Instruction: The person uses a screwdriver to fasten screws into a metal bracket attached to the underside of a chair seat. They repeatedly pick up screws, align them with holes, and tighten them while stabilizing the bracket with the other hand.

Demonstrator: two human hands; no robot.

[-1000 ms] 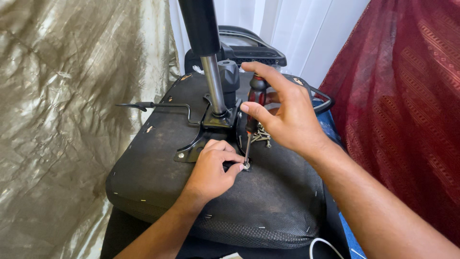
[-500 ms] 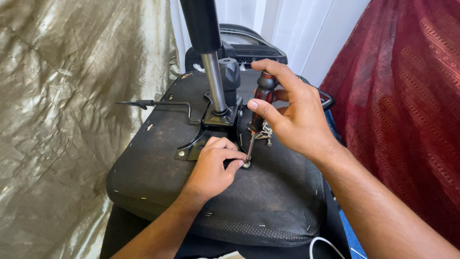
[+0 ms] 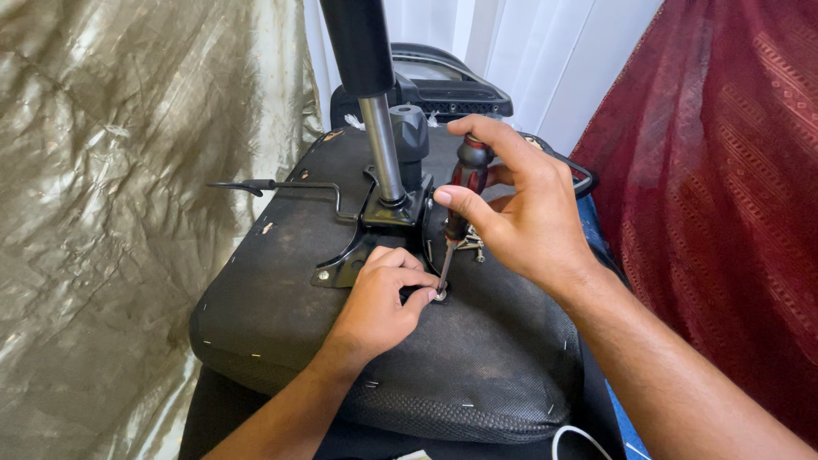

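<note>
An upturned office chair seat (image 3: 477, 366) is lying with its black fabric underside facing up. The right hand (image 3: 520, 213) is wrapping its fingers around a red-and-black screwdriver (image 3: 460, 192), holding it nearly upright with its tip on a screw (image 3: 440, 295). The left hand (image 3: 379, 302) is pinching fingertips together at that screw, beside the metal gas-lift column (image 3: 383, 153).

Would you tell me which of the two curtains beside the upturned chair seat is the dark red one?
The dark red curtain hangs on the right, behind the right hand holding the screwdriver; the curtain on the left is shiny pale gold.
</note>
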